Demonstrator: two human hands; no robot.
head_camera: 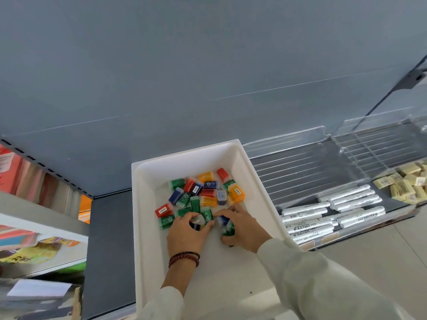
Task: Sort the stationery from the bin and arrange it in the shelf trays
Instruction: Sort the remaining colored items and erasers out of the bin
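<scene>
Between the two grips, near the middle of the white bin (141,204), we find one green piece lying loose and just beside both sets of fingertips. We see the left hand (187,235) with its fingers curled down around a dark blue piece (194,226), which is clamped between thumb and fingers. The blur at this grip is heavy, so we cannot rule out a second, clear-capped item in the same hold. We see the right hand (242,227) likewise curled, grasping a green piece (228,230) against the palm side. A further blue piece sits under its index finger and touches the knuckles. Directly ahead of both grips lies the loose pile of coloured pieces (208,192): green, red, blue and orange cases scattered flat on the bin floor, several touching one another. To the left of the left-hand grip, a red piece and a green piece lie side by side near the bin wall. Behind the left-hand grip, a beaded bracelet (183,257) circles the wrist above a pale sleeve. To the right of the right-hand grip, beyond the bin wall, we locate the clear shelf trays (300,172). The nearest holds silver markers (323,215) laid in rough rows, and the one farther right holds yellow erasers (406,183) in a heap.
</scene>
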